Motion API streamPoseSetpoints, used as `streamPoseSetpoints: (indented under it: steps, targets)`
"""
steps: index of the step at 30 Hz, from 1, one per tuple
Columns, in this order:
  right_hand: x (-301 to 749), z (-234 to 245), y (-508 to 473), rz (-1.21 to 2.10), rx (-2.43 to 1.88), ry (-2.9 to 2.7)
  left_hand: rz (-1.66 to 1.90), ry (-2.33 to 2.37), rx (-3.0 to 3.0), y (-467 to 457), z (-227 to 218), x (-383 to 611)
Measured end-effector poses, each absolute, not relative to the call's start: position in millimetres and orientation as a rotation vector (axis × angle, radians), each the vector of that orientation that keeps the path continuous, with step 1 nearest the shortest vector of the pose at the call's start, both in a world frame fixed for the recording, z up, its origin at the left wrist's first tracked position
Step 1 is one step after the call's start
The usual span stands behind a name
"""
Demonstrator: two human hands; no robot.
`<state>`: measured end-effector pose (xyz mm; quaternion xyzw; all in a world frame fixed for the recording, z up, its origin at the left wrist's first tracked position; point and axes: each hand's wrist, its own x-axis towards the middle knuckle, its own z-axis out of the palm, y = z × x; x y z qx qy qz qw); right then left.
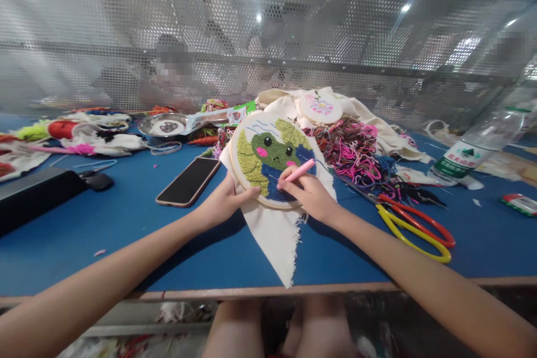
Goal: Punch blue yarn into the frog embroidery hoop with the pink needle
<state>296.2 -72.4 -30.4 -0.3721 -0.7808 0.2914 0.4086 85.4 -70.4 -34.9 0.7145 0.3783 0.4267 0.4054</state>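
Note:
An embroidery hoop [255, 148] with a green frog design stands tilted on the blue table [126, 218], white cloth hanging from it over the table's front edge. My left hand [224, 201] grips the hoop's lower left rim, fingers closed on it. My right hand [308, 193] is closed on a pink punch needle [300, 170], whose tip rests on the dark blue patch at the bottom of the design.
A phone [188, 180] lies face up left of the hoop. Scissors with yellow and red handles [413, 224] lie at the right, near a tangle of pink and dark threads [356, 151]. A plastic bottle [474, 148], a metal dish [163, 125], a second hoop [321, 106] and a black case [33, 193] stand around.

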Motion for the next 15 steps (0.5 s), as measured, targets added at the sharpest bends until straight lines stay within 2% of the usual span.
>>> streamPoseSetpoints:
  steps: [8,15]
  targets:
    - [314,-27,-68,0.653,-0.837,-2.167,1.062,0.960,1.778,-71,-34,85]
    - [314,-27,-71,0.804,-0.818,-2.102,1.037,0.925,1.746,-71,-34,86]
